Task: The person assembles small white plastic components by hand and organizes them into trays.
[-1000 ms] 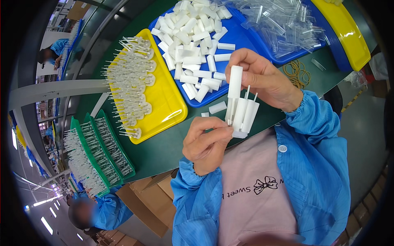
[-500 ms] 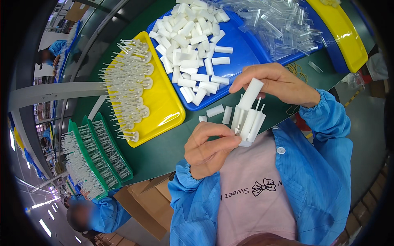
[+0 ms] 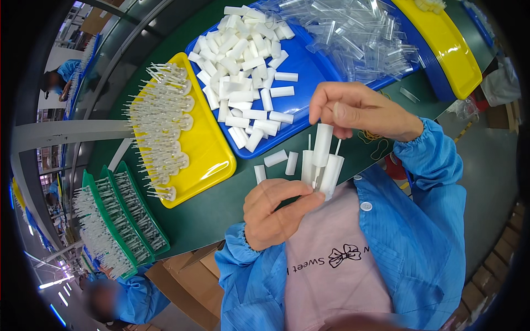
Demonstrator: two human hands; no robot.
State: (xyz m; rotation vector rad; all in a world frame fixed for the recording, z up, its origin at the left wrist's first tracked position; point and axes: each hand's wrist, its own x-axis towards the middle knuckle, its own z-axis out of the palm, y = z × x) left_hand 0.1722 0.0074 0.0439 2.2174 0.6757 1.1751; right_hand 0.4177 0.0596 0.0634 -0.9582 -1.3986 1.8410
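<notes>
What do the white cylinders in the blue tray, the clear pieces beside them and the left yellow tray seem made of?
White cylinders: perhaps foam or soft plastic, matte, without glints. Clear pieces: probably thin, glossy plastic, see-through with bright edges. Left yellow tray: likely moulded plastic, glossy, with a white highlight.

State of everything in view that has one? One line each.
Sleeve-and-pin assembly: held upright, pin tips showing above sleeves
Raised sleeve: higher than its neighbours
Left hand: closed, pinching the assembly low down
Right hand: curled near the raised sleeve's top; contact unclear
Left yellow tray: partly filled
Left blue tray: heaped with white sleeves
Clear tubes: loose, heaped
Green rack: packed
Cardboard box: open
</notes>
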